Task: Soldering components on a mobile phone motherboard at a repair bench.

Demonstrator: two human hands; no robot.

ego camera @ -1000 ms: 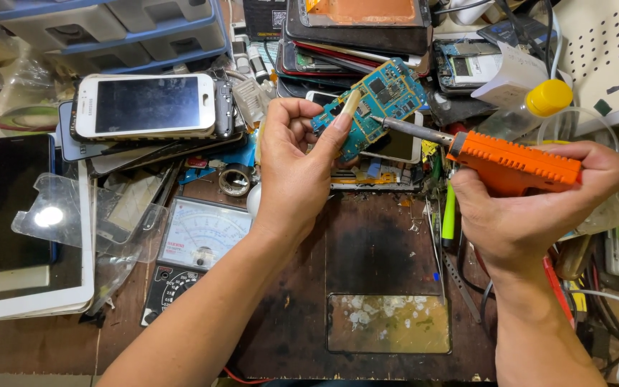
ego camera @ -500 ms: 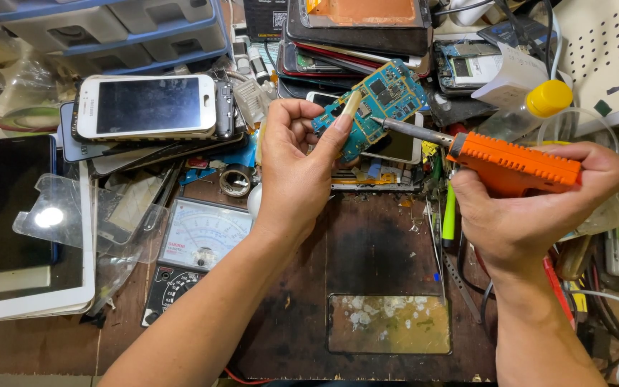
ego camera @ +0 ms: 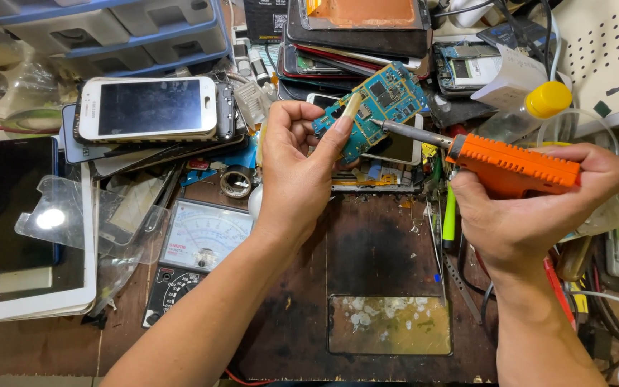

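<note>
Head view only. Left hand [ego camera: 295, 168] pinches a blue-green phone circuit board [ego camera: 379, 107] between thumb and fingers, held up off the worktop [ego camera: 374, 244], tilted, at about 12 o'clock of the frame centre. Right hand [ego camera: 531, 215] is clenched around an orange soldering iron [ego camera: 514, 166], at 3 o'clock from the board. The iron's metal tip [ego camera: 406, 131] points toward 9 o'clock and sits on the board's face near its lower edge; whether it actually touches I cannot tell for sure.

Around them: white smartphone [ego camera: 148, 107] lying screen up on a stack of other phones, 9 o'clock from the left hand. Black-screened phone on a white tablet [ego camera: 30, 287] at far 9 o'clock, with a clear screen protector [ego camera: 73, 215] over its corner. Analog multimeter [ego camera: 198, 240] just beside the left forearm, at 8 o'clock from the hand. Small metal ring [ego camera: 236, 180] between the multimeter and the phone stack. Clear bottle with a yellow cap [ego camera: 531, 107] at 1 o'clock, behind the iron. Pile of dismantled phones and a frame with an orange back [ego camera: 360, 21] at 12 o'clock. Stained glass patch [ego camera: 390, 326] set in the dark worktop at 6 o'clock, between the two forearms.
</note>
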